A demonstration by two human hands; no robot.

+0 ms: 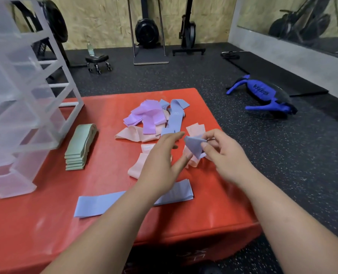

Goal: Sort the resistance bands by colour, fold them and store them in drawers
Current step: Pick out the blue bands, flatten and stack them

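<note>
My right hand (221, 153) pinches a crumpled blue band (194, 145) above the pink bands (136, 136), my left hand (164, 157) loose-fingered beside it (holding nothing), so I should catch its free end, pull it flat, then square it onto the blue pile (96, 204) nearest me.

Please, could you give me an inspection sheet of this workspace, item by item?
Surface: red padded block, bands spread over it.
Job's things: green bands stacked beside the clear drawer unit; purple, blue and pink bands in a mixed pile; blue bands flat near the front edge.
Clutter: nothing seen.
Grippers: left hand open above pink bands; right hand pinches a folded blue band.
Cables: nothing seen.
Surroundings: gym floor, blue bag, exercise machines at the wall.
</note>
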